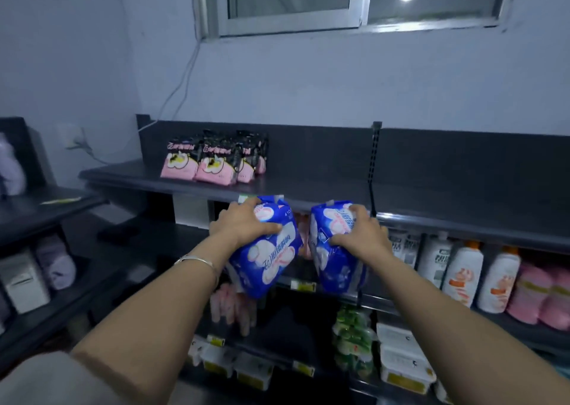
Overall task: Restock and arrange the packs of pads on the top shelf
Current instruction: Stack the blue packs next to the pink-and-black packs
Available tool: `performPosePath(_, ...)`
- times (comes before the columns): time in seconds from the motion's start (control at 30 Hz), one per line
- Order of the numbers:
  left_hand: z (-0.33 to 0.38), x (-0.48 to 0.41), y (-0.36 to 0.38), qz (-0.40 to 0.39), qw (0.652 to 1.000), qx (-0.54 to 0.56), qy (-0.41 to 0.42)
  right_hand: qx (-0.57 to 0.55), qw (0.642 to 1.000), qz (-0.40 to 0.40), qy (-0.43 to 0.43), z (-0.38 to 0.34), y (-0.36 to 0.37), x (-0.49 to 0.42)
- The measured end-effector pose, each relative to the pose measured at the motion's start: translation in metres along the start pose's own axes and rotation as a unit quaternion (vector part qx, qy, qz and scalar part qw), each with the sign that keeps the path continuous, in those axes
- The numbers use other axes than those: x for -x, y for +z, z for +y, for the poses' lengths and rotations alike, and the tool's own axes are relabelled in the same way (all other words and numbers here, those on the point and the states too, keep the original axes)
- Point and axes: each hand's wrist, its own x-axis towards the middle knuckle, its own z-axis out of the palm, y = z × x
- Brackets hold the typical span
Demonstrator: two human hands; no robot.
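Note:
My left hand [243,224] grips a blue pack of pads [271,259] from above, just below the front edge of the dark top shelf [324,188]. My right hand [362,235] grips a second blue pack [334,265] beside it. Both packs hang in the air in front of the second shelf level, a small gap between them. On the top shelf's left part stands a row of pink-and-black packs of pads [212,164], several deep. The rest of the top shelf to the right is bare.
An upright slotted post [375,164] divides the shelf back. White bottles [462,275] and pink packs [543,299] fill the second level at right. Lower shelves hold green packs [354,340] and white boxes [401,361]. A side shelf unit [46,207] stands at left.

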Motion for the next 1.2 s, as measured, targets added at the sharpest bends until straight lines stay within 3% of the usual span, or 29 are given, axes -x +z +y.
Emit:
performPosePath(0.13,0.011,-0.015,-0.018,0.028,0.998,0.062,0.009,-0.02,0.999,0.029,0.001,-0.014,-0.021,-0.017)
performPosePath(0.57,0.092,-0.117,-0.011,0.132,0.989,0.054,0.044,-0.11,0.99,0.083,-0.04,-0.003,-0.069,-0.132)
performPosePath(1.0,0.132,-0.241,0.021,0.134,0.99,0.008,0.035,-0.107,0.991,0.067,-0.038,0.006,-0.055,-0.252)
performPosePath(1.2,0.119,-0.326,0.042,0.093,0.993,0.027,0.061,-0.096,0.993,0.066,-0.025,0.005,-0.031,-0.317)
